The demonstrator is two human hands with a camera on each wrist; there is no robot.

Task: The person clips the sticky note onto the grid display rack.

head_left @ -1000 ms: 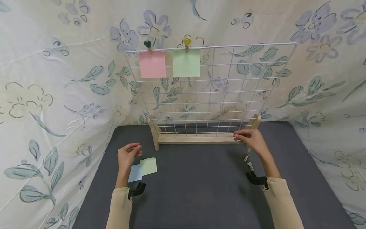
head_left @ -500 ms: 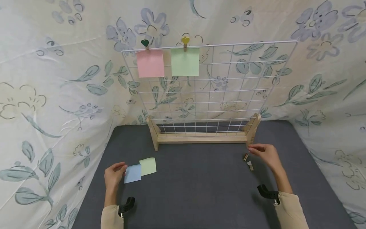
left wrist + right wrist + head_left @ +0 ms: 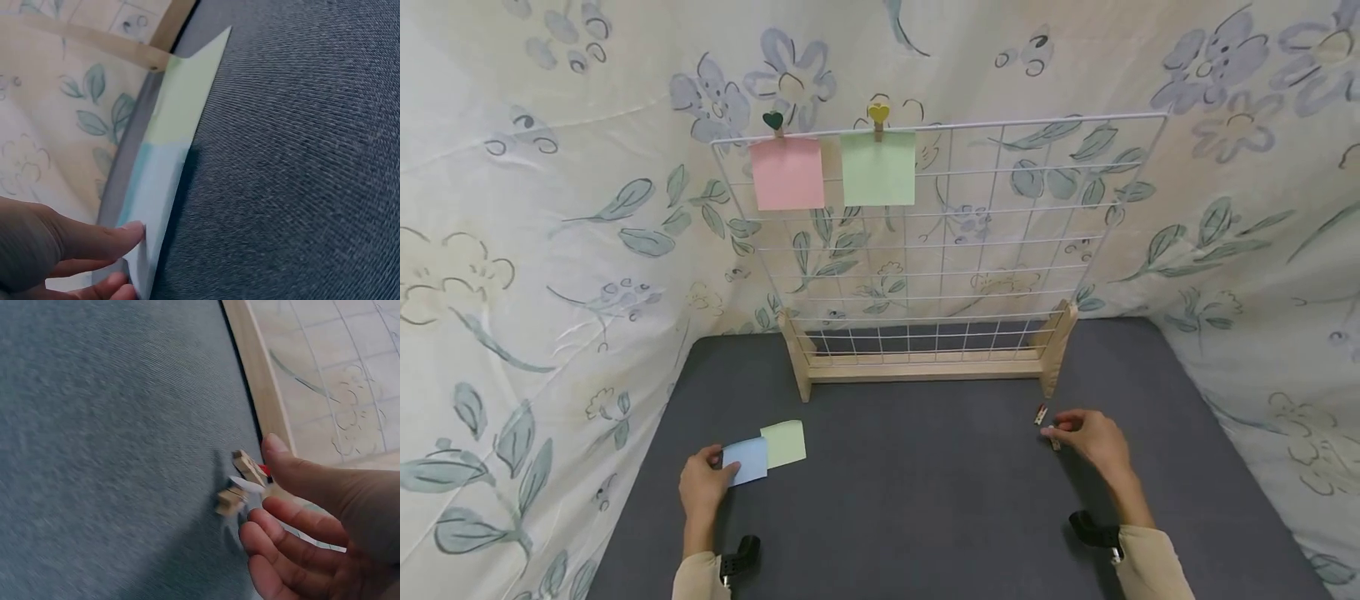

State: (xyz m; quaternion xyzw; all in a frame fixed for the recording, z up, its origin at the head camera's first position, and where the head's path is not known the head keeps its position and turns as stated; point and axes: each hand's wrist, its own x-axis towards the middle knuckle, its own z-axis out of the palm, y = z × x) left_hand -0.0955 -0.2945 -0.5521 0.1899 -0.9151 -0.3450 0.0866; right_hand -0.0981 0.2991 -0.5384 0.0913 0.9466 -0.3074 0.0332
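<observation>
In the head view my left hand (image 3: 703,487) pinches the left edge of a blue paper note (image 3: 747,461), thumb on top and fingers under it. The note overlaps a pale green note (image 3: 785,442) on the table. In the left wrist view the thumb presses the blue note (image 3: 153,194), whose held end is bent up. My right hand (image 3: 1096,443) reaches over a small wooden clothespin with a white heart (image 3: 247,485). Its thumb and fingertips stand apart at the heart. Beside it lies a second wooden clothespin (image 3: 247,465) with a red part.
A white wire grid (image 3: 951,242) stands in a wooden base (image 3: 925,371) at the back. A pink note (image 3: 787,175) and a green note (image 3: 878,169) hang from its top by heart clothespins. Flowered cloth (image 3: 587,167) surrounds the dark table (image 3: 910,500).
My left hand has moved down and left to the blue note and taken its edge. The right hand has come down from the grid's base to the white-heart clothespin.
</observation>
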